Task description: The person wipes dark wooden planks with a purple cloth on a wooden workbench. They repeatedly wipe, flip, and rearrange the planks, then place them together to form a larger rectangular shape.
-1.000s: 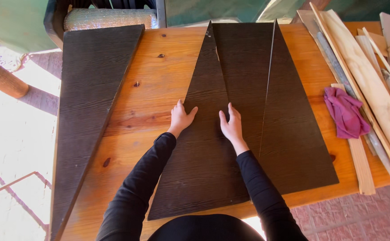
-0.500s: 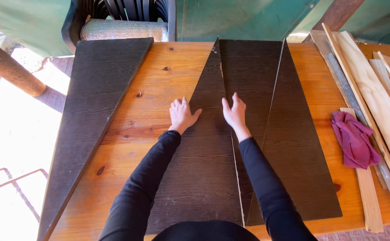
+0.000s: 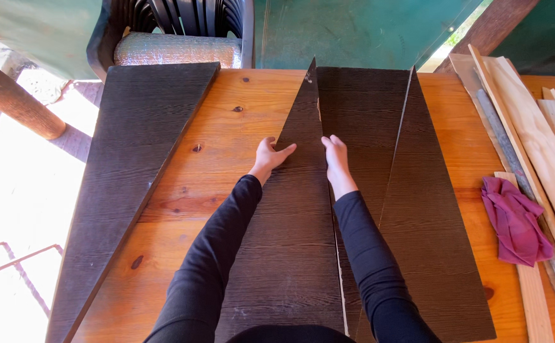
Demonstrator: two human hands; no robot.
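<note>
Both hands (image 3: 303, 155) farther up the panel (image 3: 290, 241)

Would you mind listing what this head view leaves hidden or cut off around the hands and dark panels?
- Near end of the middle dark panel: the sleeves and the bottom frame edge hide it.
- Palms of the left hand and right hand: pressed face down on the panel.
- Chair top: cut off by the upper edge.
- Wooden slats: run past the right edge.
</note>
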